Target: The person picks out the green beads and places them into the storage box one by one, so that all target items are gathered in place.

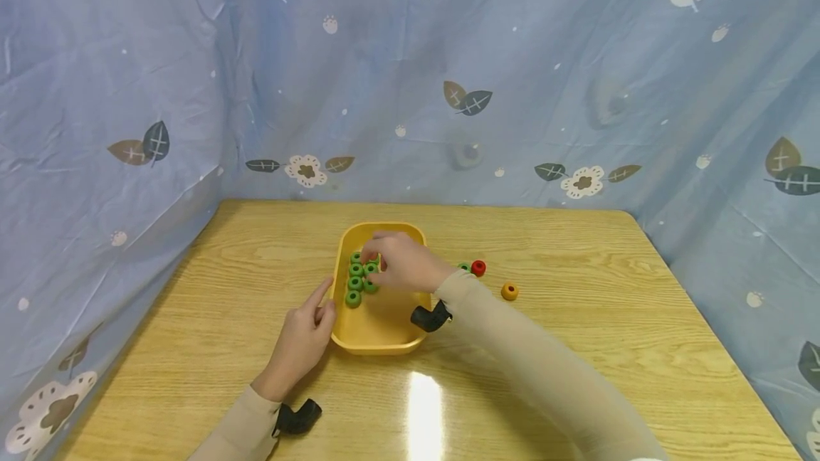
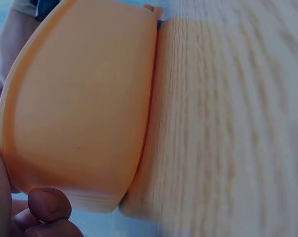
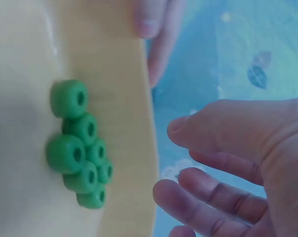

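Several chunky green beads (image 1: pixel 355 283) with round holes stand in two rows along the left side of a yellow tray (image 1: pixel 384 348). Over the tray is my right hand (image 1: pixel 400 262), its thumb and fingers spread apart close above the beads. In the right wrist view nothing shows between the thumb (image 3: pixel 193 126) and fingers, and the green beads (image 3: pixel 69 98) sit against the tray wall. My left hand (image 1: pixel 302 336) is at the tray's left rim, index finger straight and thumb tip touching the edge. The left wrist view shows the tray's outer wall (image 2: pixel 84 98) beside the fingers.
Right of the tray, on the wooden table (image 1: pixel 576 333), are a red bead (image 1: pixel 478 267), an orange bead (image 1: pixel 510 292) and a green bead (image 1: pixel 464 268) partly hidden by my right forearm. A blue patterned curtain (image 1: pixel 384 77) encloses the back and sides.
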`<move>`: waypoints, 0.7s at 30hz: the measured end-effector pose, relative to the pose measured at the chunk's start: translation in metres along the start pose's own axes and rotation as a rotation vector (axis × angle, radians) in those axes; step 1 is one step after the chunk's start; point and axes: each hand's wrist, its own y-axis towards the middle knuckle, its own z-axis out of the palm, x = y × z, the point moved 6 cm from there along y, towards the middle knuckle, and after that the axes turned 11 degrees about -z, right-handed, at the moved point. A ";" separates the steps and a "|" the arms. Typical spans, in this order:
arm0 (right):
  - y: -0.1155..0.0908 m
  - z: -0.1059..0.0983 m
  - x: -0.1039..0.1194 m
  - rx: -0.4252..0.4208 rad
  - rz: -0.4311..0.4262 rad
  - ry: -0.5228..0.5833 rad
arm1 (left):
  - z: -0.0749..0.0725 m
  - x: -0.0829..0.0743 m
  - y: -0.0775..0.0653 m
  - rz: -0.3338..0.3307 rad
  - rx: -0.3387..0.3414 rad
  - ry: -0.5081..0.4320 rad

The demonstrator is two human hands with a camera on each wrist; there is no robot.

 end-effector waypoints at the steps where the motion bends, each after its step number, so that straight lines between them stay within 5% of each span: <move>1: -0.003 -0.004 -0.001 -0.015 0.006 -0.003 | 0.000 0.000 0.000 0.000 -0.001 0.000; 21: -0.084 -0.048 -0.028 -0.285 0.183 -0.014 | 0.000 0.001 -0.002 -0.043 0.006 -0.014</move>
